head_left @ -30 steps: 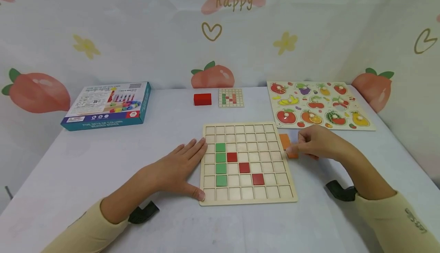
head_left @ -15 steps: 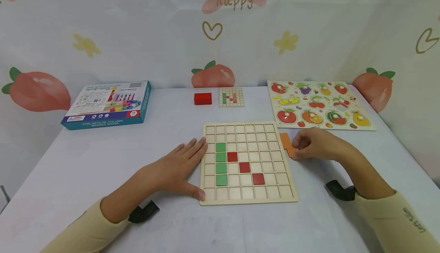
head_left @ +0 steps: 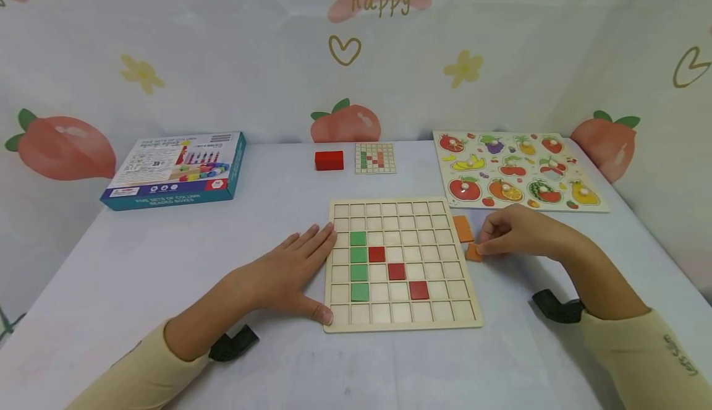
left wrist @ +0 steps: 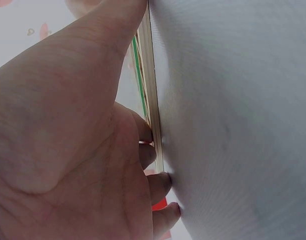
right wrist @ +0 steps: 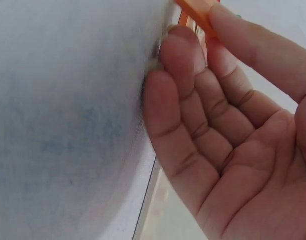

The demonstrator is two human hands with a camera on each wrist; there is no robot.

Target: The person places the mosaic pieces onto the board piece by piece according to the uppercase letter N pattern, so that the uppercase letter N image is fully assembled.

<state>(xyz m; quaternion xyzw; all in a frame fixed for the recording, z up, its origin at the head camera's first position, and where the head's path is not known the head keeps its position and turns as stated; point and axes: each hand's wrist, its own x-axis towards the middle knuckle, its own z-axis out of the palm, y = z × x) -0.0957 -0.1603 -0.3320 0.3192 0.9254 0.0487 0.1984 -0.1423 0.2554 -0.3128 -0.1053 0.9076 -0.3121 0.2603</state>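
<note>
A wooden grid board (head_left: 402,313) lies flat in the middle of the table, with a column of several green square tiles (head_left: 358,272) and three red square tiles (head_left: 396,271) on a diagonal. My left hand (head_left: 286,274) rests at the board's left edge, fingers straight, thumb at the lower corner. To the right of the board, my right hand (head_left: 520,230) pinches a small orange tile (head_left: 474,252) between thumb and forefinger; the right wrist view shows the orange tile (right wrist: 198,12) at the fingertips. More orange tile (head_left: 463,229) lies beside the board's right edge.
Behind the board are a red block (head_left: 329,161) and a small pattern card (head_left: 375,158). A boxed bead set (head_left: 175,172) lies at the back left. The fruit puzzle board (head_left: 520,172) occupies the back right, close to my right hand.
My right thumb and forefinger have taken hold of an orange tile and drawn it slightly right, away from the other orange piece. The left hand has stayed in place.
</note>
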